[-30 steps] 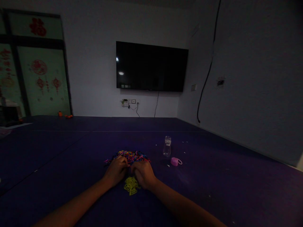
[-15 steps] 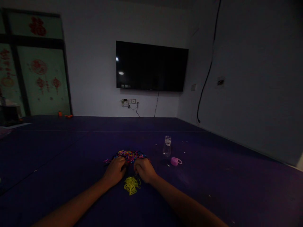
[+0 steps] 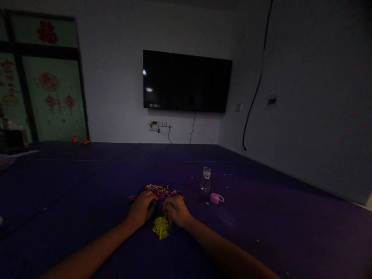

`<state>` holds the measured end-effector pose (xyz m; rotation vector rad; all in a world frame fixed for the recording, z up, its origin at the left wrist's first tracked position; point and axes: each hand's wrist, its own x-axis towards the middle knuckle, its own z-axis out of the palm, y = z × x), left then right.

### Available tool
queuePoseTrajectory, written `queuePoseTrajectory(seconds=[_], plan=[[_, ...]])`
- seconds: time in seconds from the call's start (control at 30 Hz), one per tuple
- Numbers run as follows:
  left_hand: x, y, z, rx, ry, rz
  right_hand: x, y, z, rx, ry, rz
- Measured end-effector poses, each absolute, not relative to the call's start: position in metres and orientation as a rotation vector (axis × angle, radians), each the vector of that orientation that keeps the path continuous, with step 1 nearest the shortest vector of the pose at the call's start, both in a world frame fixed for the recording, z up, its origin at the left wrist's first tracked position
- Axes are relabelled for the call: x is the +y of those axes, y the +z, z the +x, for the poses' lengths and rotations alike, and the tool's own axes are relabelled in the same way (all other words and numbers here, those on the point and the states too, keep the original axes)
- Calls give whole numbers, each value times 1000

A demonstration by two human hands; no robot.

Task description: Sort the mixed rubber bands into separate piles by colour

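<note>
A heap of many-coloured elastic bands (image 3: 162, 191) lies on the dark purple floor surface in front of me. My left hand (image 3: 142, 208) rests at its near left edge, fingers bent over the bands and thumb apart from them. My right hand (image 3: 177, 211) is curled at the near right side of the heap, fingertips pointing down and drawn together. Whatever lies in those fingertips is too dark and small to make out. Between my wrists, nearer to me, sits a small pile of yellow elastic bands (image 3: 161, 228), close by the right fingertips.
A clear bottle (image 3: 205, 181) without its lid stands right of the heap. Beside it lies a pink lid with a loop (image 3: 215, 198). Small white scraps (image 3: 207, 203) are scattered around. A television (image 3: 187, 81) hangs on the far wall, and a black cable (image 3: 255, 91) runs down the right wall.
My right hand has shifted slightly toward me and the yellow pile, its fingertips lower. The left fingers have opened a little over the heap.
</note>
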<state>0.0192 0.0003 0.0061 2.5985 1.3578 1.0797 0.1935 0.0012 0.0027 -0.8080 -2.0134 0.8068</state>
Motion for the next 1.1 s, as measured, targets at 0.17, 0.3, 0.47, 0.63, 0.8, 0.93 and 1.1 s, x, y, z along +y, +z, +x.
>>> queuePoseTrajectory(seconds=[0.17, 0.3, 0.47, 0.63, 0.8, 0.93, 1.1], plan=[[-1, 7, 22, 1430, 1005, 2600, 8, 3, 199, -1873, 596, -884], [-2, 9, 25, 1447, 930, 2628, 19, 7, 210, -1843, 236, -1024], [0, 9, 25, 1427, 850, 2718, 27, 7, 213, -2063, 87, -1185], [2, 5, 24, 1423, 906, 2749, 24, 7, 210, -2329, -34, -1206], [-1, 8, 25, 1289, 909, 2793, 23, 7, 209, -2408, -83, -1245], [-3, 11, 26, 1200, 831, 2831, 23, 6, 209, -2383, -78, -1263], [-1, 8, 25, 1301, 785, 2820, 23, 6, 208, -2363, -76, -1303]])
